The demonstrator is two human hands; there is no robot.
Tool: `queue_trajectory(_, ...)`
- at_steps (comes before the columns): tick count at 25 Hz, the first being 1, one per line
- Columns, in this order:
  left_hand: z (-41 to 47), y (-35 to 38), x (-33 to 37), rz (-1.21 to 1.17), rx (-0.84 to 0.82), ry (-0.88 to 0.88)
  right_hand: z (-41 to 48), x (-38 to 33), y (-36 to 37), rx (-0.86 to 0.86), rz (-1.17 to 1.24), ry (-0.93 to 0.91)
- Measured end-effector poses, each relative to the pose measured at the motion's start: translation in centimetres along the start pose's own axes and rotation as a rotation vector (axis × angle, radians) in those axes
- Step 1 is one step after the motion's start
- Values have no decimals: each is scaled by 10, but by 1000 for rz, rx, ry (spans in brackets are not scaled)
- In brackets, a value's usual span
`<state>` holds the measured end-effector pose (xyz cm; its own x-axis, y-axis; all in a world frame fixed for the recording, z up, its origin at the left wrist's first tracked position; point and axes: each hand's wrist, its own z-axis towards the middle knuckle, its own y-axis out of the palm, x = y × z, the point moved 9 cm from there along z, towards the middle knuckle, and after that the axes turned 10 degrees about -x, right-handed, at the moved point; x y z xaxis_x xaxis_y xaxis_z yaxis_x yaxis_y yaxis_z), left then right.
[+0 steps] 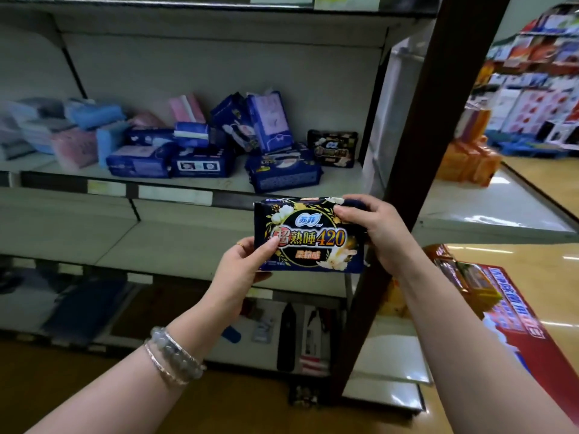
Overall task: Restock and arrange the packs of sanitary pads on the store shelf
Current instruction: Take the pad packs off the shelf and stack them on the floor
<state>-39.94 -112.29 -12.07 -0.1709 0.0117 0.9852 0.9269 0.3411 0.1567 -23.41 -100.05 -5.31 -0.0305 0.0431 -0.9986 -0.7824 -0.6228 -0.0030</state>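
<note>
Loosely heaped along the shelf (219, 187), the blue packs (200, 151) lean on one another, some flat, some tilted. A nudge while setting stock beside them would likely tip them further.

The left hand (241, 270) grips the lower left corner of the pack (308, 234), thumb on the front and fingers curled behind. That pack is held in the air, in front of and below the shelf edge, touching no shelf. A matching black pack (333, 148) stands on its long edge near the right end of the shelf, with bare shelf beside it. The right hand (379, 233) pinches the upper right corner, thumb on the face and fingers wrapped round the end.

With a soft wrapper held only at opposite corners, the pack could sag or slip if one hand lets go early. The dark post (416, 151) is close to the right hand, and a reach upward might knock against it.

The pack's long axis runs left to right, about level. Its printed face is toward the camera, lettering upright, top edge toward the shelf.
</note>
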Motion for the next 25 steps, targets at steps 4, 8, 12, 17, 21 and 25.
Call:
queue_trajectory(4,-4,-16,-12,-15,-9,-13,1,25,13,-24,-115,64)
queue_trajectory(8,4,-38,-32,-13,-42,-54,8,46,26,27,-180,92)
queue_trajectory(12,14,-63,-60,-9,-108,-110,10,77,45,65,-192,162)
queue_trajectory(17,22,-73,-97,62,-196,-149,-4,119,45,153,-172,207)
queue_trajectory(21,18,-70,-138,161,-192,-201,-17,165,43,94,-107,255)
queue_trajectory(25,16,-62,-216,287,-179,-285,-28,237,28,6,-222,309)
